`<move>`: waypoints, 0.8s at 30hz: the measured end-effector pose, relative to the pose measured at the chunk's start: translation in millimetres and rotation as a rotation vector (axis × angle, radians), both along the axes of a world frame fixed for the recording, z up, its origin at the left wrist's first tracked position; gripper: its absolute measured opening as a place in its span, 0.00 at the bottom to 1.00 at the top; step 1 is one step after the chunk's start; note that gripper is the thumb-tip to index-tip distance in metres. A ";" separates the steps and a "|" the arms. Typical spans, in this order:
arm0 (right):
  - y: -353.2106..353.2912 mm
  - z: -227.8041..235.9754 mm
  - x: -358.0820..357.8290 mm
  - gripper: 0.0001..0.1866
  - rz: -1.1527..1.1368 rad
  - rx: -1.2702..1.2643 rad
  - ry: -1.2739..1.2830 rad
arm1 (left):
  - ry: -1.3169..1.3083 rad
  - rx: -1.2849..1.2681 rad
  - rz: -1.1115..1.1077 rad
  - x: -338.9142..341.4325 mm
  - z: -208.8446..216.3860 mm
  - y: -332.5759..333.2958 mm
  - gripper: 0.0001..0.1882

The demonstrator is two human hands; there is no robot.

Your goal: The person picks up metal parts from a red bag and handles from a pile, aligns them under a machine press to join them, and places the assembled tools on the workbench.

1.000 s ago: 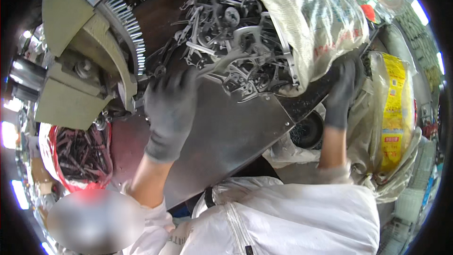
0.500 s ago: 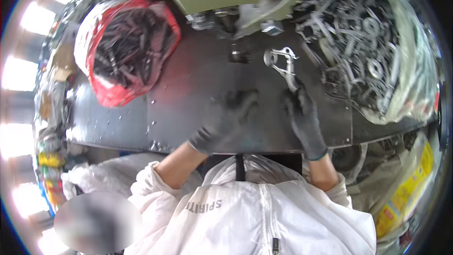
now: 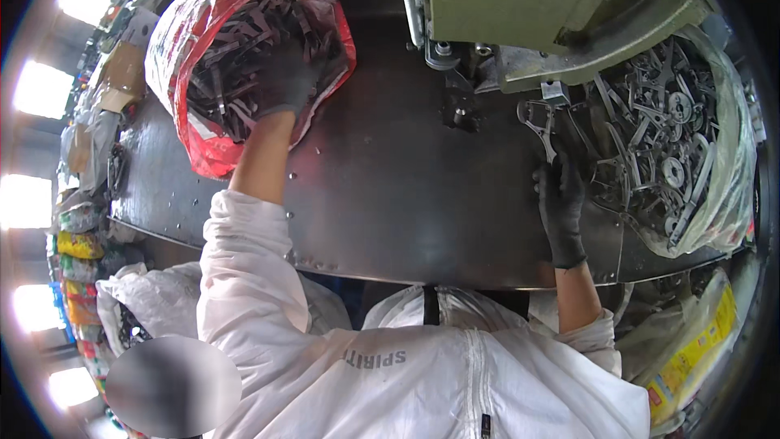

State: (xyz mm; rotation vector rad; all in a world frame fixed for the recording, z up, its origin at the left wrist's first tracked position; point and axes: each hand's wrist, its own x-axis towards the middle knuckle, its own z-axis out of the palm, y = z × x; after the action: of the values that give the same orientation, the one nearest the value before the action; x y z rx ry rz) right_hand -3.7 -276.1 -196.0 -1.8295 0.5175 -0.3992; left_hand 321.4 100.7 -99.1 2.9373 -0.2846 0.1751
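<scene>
Now the left hand (image 3: 286,77), gone from the middle of the surface (image 3: 406,187), is reaching into the red-rimmed plastic bag (image 3: 348,42), upper left, its grip indiscernible, so the right hand (image 3: 561,205) alone is holding the forked silver bracket (image 3: 548,141), fingers pinched closed, right of centre.

Windows (image 3: 27,213) left of the table (image 3: 406,211) burned out white, and its dark top shone dully. Over its left part the left hand (image 3: 283,77) looked murky and soft; distortion bowed the table's near edge.

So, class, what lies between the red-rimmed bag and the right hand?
Dark tabletop, with small specks near the red-rimmed bag, stretches to the right hand in the head view.
</scene>
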 end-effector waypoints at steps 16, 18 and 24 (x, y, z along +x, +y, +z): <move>-3.2 -7.3 -6.0 0.21 0.072 0.083 -0.154 | -0.271 -0.148 -0.181 -102.4 24.8 27.1 0.18; -3.5 -8.5 -8.1 0.21 0.061 0.101 -0.110 | -0.165 -0.254 -0.110 -118.7 20.5 22.7 0.17; 8.6 20.0 4.7 0.19 0.094 0.580 -0.085 | 0.570 -1.284 -0.229 -199.4 -17.6 -31.2 0.19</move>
State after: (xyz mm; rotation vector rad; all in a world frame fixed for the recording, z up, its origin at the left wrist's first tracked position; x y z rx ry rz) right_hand 1.0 -267.5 -176.0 -1.2655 0.4303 -0.2287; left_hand 122.0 69.4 -116.7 1.5688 -0.2633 -0.3746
